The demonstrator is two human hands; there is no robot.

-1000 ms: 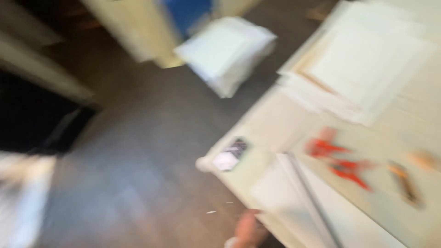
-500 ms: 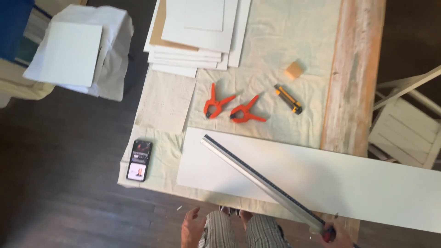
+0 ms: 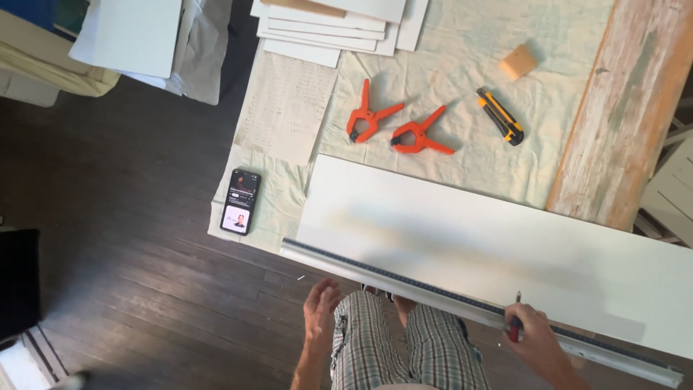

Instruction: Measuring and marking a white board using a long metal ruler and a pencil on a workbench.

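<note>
A long white board [image 3: 491, 238] lies across the near edge of the bench [image 3: 621, 123], with a metal ruler [image 3: 404, 280] laid along its near side. The right hand [image 3: 538, 345] rests at the ruler, fingers closed around a red-tipped pencil [image 3: 515, 323] whose point stands at the ruler's edge. The left hand [image 3: 320, 309] hangs free below the bench edge, fingers loosely spread, holding nothing.

With only one hand near the ruler, it looks liable to swing or slide off its line, and both board and ruler overhang the bench, so they could tip.

Farther back lie two orange clamps [image 3: 395, 124], a yellow-and-black utility knife [image 3: 499, 116], a small tan block [image 3: 518, 61], a stack of white boards [image 3: 339, 25] and a phone [image 3: 241, 201], all on a pale cloth [image 3: 462, 65]. The floor [image 3: 115, 217] is dark wood.
</note>
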